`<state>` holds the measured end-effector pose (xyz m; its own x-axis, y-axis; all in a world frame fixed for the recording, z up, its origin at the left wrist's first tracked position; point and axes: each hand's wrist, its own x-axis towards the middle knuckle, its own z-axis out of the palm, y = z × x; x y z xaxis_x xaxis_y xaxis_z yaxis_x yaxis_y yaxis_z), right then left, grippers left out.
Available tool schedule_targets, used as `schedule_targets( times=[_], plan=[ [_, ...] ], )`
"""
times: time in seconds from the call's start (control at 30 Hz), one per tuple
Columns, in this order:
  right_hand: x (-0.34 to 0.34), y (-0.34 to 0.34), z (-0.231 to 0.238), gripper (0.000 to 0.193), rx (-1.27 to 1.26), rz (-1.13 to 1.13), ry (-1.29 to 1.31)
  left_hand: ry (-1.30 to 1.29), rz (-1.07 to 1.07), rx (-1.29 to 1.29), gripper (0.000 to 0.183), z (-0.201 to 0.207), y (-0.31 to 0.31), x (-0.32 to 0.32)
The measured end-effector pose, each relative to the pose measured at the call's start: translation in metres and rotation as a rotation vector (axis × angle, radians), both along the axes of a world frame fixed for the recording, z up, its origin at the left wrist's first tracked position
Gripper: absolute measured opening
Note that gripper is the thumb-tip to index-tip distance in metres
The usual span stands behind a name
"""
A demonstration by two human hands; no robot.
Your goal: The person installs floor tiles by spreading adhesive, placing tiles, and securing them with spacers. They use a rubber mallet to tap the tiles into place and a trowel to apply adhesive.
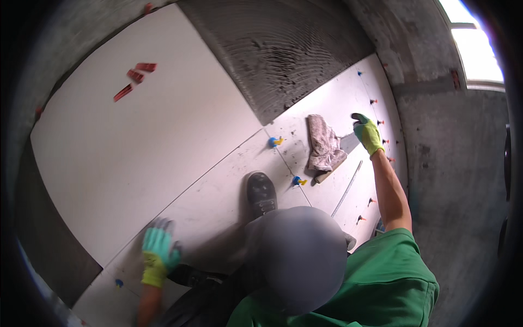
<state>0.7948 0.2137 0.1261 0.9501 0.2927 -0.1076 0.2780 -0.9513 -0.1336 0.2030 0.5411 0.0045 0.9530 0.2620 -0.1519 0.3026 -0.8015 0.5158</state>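
Note:
My left hand (158, 250), in a teal and yellow glove, is low over the near edge of a large white tile (147, 141). Its fingers are apart and slightly blurred, with nothing seen in them. Out to the right, my right hand (368, 133) in a similar glove has curled fingers; whatever they may hold is hidden. It is above the pale tiled floor, near red-topped levelling clips (381, 122). Left of it lies a crumpled pinkish cloth (322, 141), beside a brown flat-edged piece (330, 170). Blue and yellow levelling clips (299, 181) stand along a joint.
Ridged grey adhesive (289, 49) covers the floor at the back. Red wedges (136, 75) lie on the large tile. My boot (261, 193) is on the tiles, near a thin metal strip (347, 188). A rounded grey shape (302, 261) blocks the lower middle. Concrete walls (452, 163) surround.

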Motion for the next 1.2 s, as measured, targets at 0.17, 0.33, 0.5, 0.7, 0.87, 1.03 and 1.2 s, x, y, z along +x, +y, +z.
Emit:
schedule_targets(
  times=[0.17, 0.33, 0.5, 0.7, 0.87, 1.03, 1.2],
  plan=[
    [0.013, -0.106, -0.047, 0.035, -0.067, -0.191, -0.032, 0.416, -0.033, 0.177, 0.043, 0.036, 0.089, -0.027],
    [0.012, -0.16, -0.111, 0.058, -0.077, -0.641, 0.184, 0.333, 0.069, 0.365, 0.03, 0.058, 0.122, 0.013],
    [0.005, -0.188, -0.174, 0.044, 0.554, -0.906, 0.775, 0.352, -0.02, 0.393, 0.057, 0.09, 0.117, 0.059],
    [-0.001, -0.211, -0.182, 0.03, 1.105, -1.076, 0.494, 0.389, -0.001, 0.364, 0.061, 0.09, 0.121, 0.066],
    [0.013, -0.233, -0.131, 0.048, 1.048, -1.072, 0.125, 0.432, -0.005, 0.343, 0.059, 0.083, 0.122, 0.041],
    [0.037, -0.184, -0.047, 0.047, 1.168, -0.732, 0.168, 0.444, 0.086, 0.323, 0.056, 0.079, 0.114, 0.025],
    [-0.006, -0.018, -0.017, 0.046, 1.03, -0.168, 0.803, 0.369, 0.224, 0.282, 0.052, 0.057, 0.08, -0.001]
  ],
)
